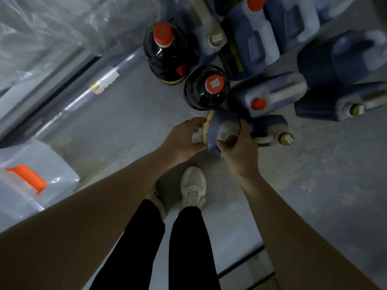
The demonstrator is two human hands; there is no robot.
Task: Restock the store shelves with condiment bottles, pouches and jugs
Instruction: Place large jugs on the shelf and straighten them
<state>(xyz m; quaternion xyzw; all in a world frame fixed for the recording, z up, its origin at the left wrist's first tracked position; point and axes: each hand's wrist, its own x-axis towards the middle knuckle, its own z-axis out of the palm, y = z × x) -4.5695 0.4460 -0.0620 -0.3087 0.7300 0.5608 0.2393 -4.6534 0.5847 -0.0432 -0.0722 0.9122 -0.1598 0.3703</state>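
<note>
On the grey floor (117, 122), a cluster of blue jugs (261, 45) and two dark bottles (167, 53) stands toward its far edge. The nearest jug (217, 124) tilts at the cluster's near side. It is likely full, heavy and rigid, with slick walls, so the moulded handle (230, 127) is the best hold. The right hand (240, 149) has its fingers wrapped round that handle. The left hand (180, 139), fingers spread, cups the labelled side, though contact is unclear.
</note>
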